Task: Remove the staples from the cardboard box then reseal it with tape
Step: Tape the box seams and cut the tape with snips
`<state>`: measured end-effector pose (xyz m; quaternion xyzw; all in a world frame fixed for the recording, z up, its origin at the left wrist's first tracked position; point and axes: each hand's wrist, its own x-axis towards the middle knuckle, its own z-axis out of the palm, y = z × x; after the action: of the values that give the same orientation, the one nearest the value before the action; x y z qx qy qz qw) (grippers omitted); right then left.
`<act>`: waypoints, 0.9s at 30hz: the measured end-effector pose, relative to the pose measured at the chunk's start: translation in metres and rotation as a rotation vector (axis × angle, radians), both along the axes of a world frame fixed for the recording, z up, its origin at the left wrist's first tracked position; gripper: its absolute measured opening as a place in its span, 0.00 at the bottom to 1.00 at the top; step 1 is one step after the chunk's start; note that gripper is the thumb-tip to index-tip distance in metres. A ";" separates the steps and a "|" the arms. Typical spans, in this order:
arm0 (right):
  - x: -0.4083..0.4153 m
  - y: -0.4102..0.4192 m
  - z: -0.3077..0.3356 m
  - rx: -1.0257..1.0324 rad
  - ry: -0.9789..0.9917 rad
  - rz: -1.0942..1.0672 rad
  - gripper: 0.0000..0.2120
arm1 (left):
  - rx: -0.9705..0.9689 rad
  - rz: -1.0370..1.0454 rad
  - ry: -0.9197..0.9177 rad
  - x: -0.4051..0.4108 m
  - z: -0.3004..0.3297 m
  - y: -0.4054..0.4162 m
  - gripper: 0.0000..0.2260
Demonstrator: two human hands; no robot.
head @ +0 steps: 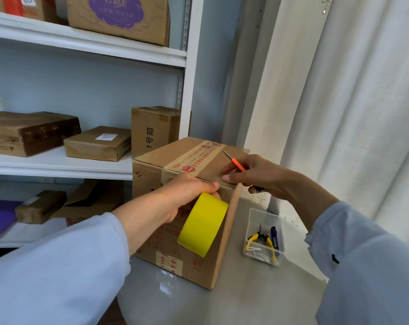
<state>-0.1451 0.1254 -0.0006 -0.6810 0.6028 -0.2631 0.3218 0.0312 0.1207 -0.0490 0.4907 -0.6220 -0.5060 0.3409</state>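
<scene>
Head view, looking down at a grey table (pixel 245 296) beside white shelves (pixel 81 165). A closed cardboard box (pixel 191 160) stands on the table, its top seam covered by a brown printed tape strip that runs over the near top edge and down the front face.

Left hand (pixel 184 195) — fingers curled round a yellow tape roll (pixel 202 225), holding it against the box's front face just below the top edge; the thumb lies along that edge. The roll hangs tilted, its broad yellow band turned toward the camera.

Right hand (pixel 257 177) — grasping a small cutter (pixel 234 161) with an orange handle, the thin blade pointing up and left over the box top. The thumb presses flat on the near top edge, close to the left thumb. Both arms wear pale blue sleeves.

Right of the box, apart from it, a clear tray (pixel 255 221) rests on the table. It holds yellow-handled pliers (pixel 261 238), a dark blue tool (pixel 275 238) whose kind cannot be told, and a few loose metal staples (pixel 261 255) at its near end.

Background: brown parcels of several sizes sit on the shelves, one upright box printed with dark characters just behind the worked box. A white curtain (pixel 351 102) hangs at the right.
</scene>
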 end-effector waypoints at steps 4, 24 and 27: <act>-0.007 0.004 0.001 0.036 -0.102 -0.022 0.11 | 0.019 -0.011 0.004 0.001 0.000 0.001 0.13; 0.008 0.011 -0.003 0.010 -0.192 -0.105 0.13 | 0.164 -0.027 -0.002 0.000 0.000 0.006 0.12; 0.001 0.016 -0.003 0.031 -0.361 -0.109 0.13 | 0.169 -0.020 -0.006 0.001 0.001 0.006 0.06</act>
<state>-0.1444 0.1414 -0.0033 -0.5841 0.5753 -0.3889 0.4203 0.0326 0.1267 -0.0476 0.5131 -0.5827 -0.5587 0.2914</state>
